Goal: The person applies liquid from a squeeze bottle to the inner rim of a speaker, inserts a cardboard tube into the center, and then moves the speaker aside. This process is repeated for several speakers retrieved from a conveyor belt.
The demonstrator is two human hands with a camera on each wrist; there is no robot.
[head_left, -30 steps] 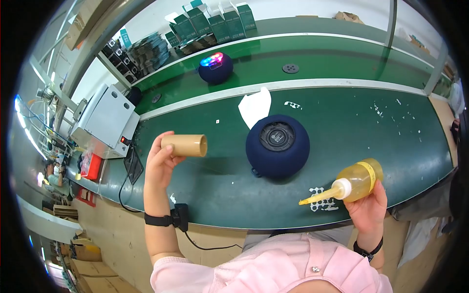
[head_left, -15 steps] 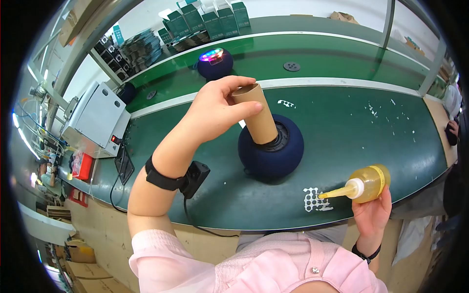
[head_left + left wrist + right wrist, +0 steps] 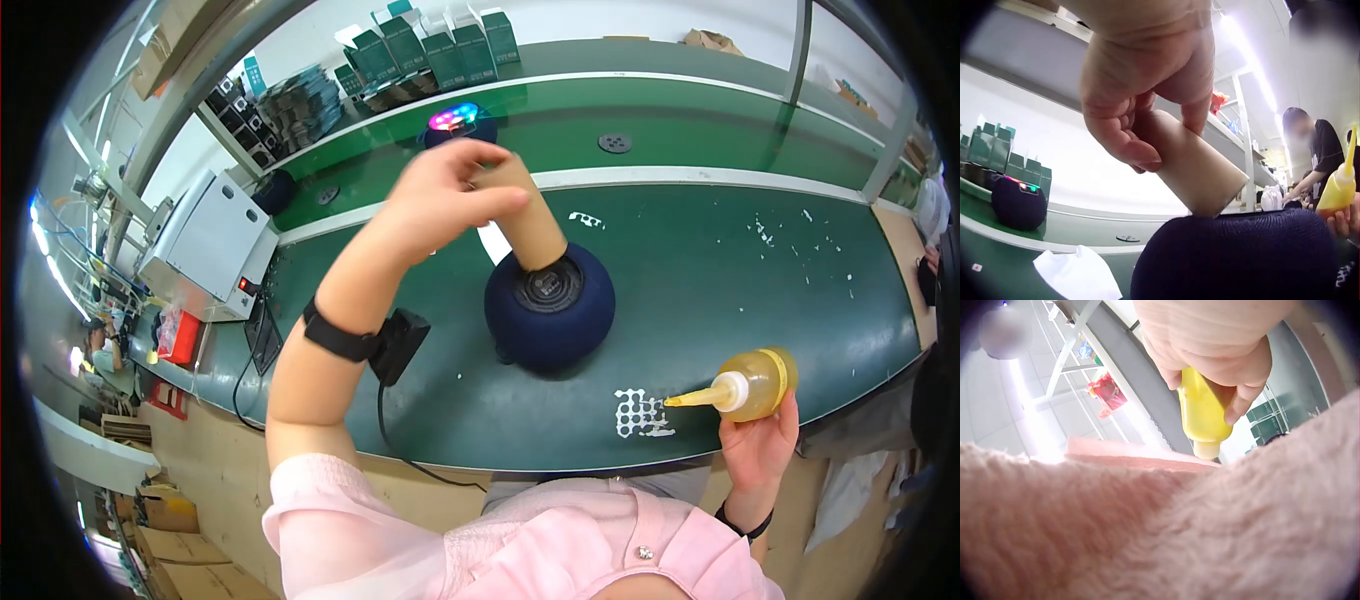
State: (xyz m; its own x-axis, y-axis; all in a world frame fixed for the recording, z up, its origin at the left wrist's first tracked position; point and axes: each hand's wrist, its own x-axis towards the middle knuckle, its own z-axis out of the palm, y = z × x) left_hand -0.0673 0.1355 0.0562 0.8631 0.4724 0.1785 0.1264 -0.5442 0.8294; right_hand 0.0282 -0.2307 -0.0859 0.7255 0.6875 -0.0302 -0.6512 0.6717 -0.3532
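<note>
A dark blue round fabric speaker (image 3: 560,335) stands on the green bench with its black ringed base (image 3: 555,288) facing up. My left hand (image 3: 440,200) grips a tan cardboard tube (image 3: 537,220) near its upper end, thumb on one side and fingers on the other. The tube leans, its lower end at the far edge of the black base; the left wrist view shows that end (image 3: 1216,197) right at the top of the speaker. Off to the right, my right hand (image 3: 758,450) holds a squeeze bottle (image 3: 770,380) of yellow liquid, its long nozzle pointing left.
White perforated scraps (image 3: 640,414) lie near the bottle's nozzle. A white sheet (image 3: 492,242) is partly hidden behind the tube. Another speaker with lit colours (image 3: 455,117) sits on the raised back strip. A white machine (image 3: 210,245) stands at left; green boxes (image 3: 440,55) line the back.
My left hand has brought the tube from the left over to the speaker, tipping it from level to steep. Its lower end then shifted to the base's far edge. The bottle moved slightly right.
</note>
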